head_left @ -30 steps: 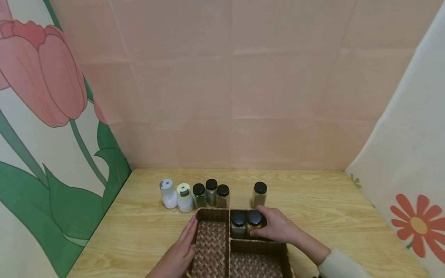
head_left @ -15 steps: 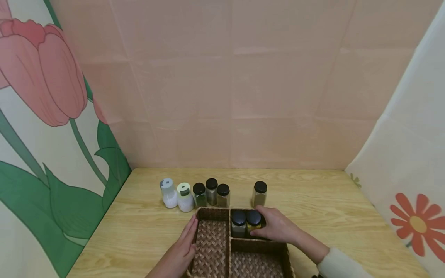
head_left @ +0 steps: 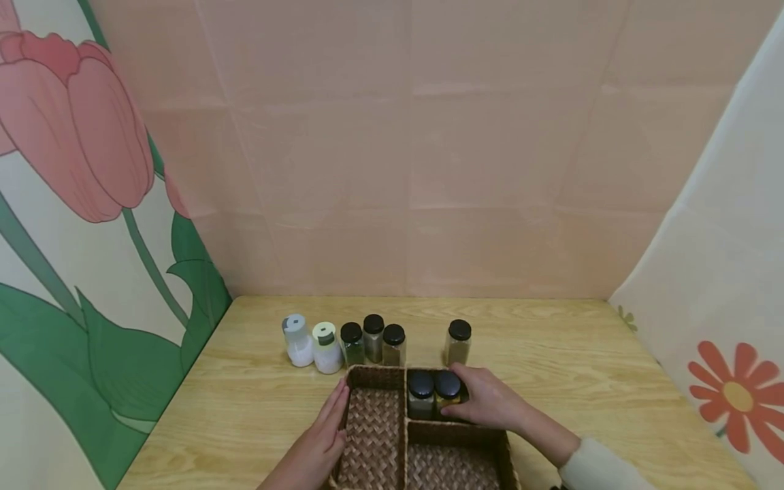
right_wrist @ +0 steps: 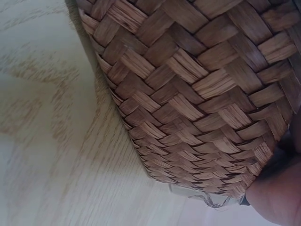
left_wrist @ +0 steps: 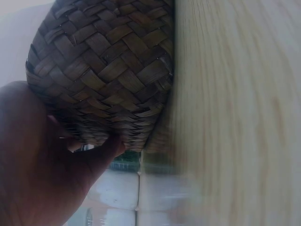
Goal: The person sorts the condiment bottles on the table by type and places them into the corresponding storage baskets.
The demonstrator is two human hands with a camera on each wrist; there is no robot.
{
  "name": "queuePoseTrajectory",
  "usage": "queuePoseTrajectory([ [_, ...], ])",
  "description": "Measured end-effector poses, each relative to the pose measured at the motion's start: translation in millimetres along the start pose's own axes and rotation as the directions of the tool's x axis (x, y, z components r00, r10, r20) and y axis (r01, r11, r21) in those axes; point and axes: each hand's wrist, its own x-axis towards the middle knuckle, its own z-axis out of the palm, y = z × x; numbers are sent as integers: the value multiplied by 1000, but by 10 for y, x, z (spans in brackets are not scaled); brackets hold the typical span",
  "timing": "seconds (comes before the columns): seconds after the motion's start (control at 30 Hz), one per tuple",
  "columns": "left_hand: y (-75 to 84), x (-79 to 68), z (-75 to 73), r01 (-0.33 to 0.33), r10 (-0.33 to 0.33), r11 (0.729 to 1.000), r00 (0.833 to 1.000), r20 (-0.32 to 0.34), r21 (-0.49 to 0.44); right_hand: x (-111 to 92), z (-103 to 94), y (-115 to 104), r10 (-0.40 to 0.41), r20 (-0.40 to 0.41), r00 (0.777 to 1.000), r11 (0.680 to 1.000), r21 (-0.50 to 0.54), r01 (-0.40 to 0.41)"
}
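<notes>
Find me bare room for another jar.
Free: the basket's left compartment and near right compartment, as far as shown, and the table right of the lone jar. Crowded: the far right compartment, with two jars and the right hand, and beyond the far left corner, with five containers.

A peach-pink cloth wall (head_left: 398, 150), lined with fold creases, rises behind the far edge of a pale wood-grain table (head_left: 563, 361), shading browner toward the upper right. At left, a white hanging panel (head_left: 98, 272) carries a large pink tulip (head_left: 86, 136) with broad green leaves (head_left: 128, 374). At right, a white cloth (head_left: 704, 272) slants down along the table's side, bearing an orange-red flower (head_left: 738, 397) with a yellow center. Soft light leaves a whitish sheen on the tabletop in the right wrist view.
</notes>
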Motion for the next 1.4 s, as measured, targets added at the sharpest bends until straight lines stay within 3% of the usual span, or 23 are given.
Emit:
queuePoseTrajectory([
  [0.57, -25, -1, 13, -18, 18, 1000, 1000, -9, 2, 0, -56, -8, -26, 47, 999, 999, 32, 25],
  [0.8, -17, 2, 6, -18, 18, 1000, 1000, -8, 7, 13, -73, -15, 12, 48, 999, 1000, -3, -12],
  [1.0, -19, 3, 4, -22, 22, 1000, 1000, -7, 7, 15, -78, 8, -2, 39, 999, 1000, -14, 3],
  [1.4, -26, -9, 5, -53, 53, 999, 999, -13, 5, -13, -98, -16, -5, 16, 1000, 999, 33, 5],
])
